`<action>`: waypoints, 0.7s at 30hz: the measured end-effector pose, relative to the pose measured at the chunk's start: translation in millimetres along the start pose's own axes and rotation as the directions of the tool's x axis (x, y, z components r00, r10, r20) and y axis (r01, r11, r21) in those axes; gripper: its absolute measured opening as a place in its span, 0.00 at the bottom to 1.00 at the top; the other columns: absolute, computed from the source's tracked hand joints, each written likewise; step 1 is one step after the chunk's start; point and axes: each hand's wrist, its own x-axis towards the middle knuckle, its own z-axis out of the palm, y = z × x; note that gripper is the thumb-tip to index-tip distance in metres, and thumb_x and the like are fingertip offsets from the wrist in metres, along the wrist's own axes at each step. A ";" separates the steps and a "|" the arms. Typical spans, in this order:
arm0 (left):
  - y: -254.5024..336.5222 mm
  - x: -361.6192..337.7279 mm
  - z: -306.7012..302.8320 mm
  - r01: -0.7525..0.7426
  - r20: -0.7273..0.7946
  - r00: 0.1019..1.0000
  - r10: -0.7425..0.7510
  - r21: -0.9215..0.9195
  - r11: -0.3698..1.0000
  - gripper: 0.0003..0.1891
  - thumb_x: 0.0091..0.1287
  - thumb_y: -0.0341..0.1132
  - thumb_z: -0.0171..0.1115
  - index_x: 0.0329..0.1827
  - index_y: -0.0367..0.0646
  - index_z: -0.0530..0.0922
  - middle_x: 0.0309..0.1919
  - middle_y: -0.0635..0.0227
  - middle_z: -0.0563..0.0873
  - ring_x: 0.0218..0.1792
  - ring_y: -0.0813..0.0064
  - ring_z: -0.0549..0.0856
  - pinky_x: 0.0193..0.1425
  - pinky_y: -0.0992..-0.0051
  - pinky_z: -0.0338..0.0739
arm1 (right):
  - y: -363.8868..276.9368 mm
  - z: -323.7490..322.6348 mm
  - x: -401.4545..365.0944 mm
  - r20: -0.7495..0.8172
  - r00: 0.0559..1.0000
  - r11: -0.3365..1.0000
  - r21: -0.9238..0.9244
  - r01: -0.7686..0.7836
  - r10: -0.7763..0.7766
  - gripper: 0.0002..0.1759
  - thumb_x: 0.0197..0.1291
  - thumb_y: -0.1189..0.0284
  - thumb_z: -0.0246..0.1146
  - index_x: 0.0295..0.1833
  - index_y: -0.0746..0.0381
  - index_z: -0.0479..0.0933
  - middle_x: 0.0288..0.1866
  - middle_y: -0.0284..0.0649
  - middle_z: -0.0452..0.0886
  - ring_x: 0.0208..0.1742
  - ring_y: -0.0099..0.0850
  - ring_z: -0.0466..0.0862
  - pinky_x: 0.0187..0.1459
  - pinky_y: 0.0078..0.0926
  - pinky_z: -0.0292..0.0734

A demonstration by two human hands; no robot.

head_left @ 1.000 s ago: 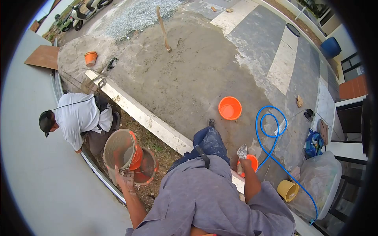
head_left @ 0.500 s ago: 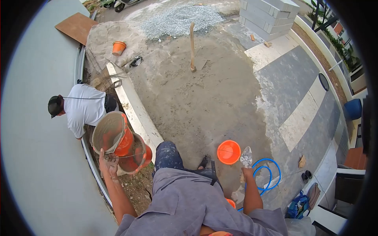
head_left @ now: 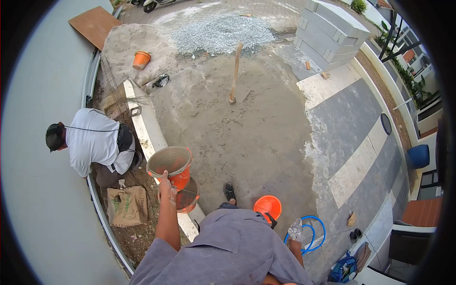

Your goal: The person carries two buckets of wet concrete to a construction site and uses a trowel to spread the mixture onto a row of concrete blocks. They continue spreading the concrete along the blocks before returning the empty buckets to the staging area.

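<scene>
My left hand [head_left: 166,186] is closed on the rim of an orange bucket [head_left: 179,180] whose inside is coated with grey cement. Just below it is a second orange bucket [head_left: 189,202], partly hidden behind the first; what bears it cannot be made out. At the lower right my right hand [head_left: 294,244] is closed around the handle of a trowel [head_left: 295,230] with a grey-smeared blade. Another orange bucket [head_left: 268,207] stands upright on the ground between my body and the trowel.
A co-worker in a white shirt [head_left: 92,137] crouches at the left, near a paper sack [head_left: 127,205]. A hoe [head_left: 235,73] stands in the wet cement [head_left: 247,142]. A blue hose [head_left: 320,228] lies coiled at the right; a pale beam [head_left: 145,128] borders the cement.
My left hand and both held-side buckets have moved right, over the pale beam. The trowel has shifted lower in view with my right hand. The sack has come into view.
</scene>
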 end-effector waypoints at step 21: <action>-127.1 58.3 17.0 0.504 -0.142 0.860 -0.489 0.095 0.858 0.20 0.57 0.40 0.60 0.52 0.46 0.70 0.46 0.67 0.71 0.47 0.68 0.71 0.59 0.58 0.61 | -116.2 -3.9 -10.0 -0.132 0.991 0.997 0.074 0.010 0.000 0.11 0.53 0.74 0.62 0.39 0.67 0.72 0.23 0.38 0.73 0.17 0.29 0.75 0.16 0.29 0.70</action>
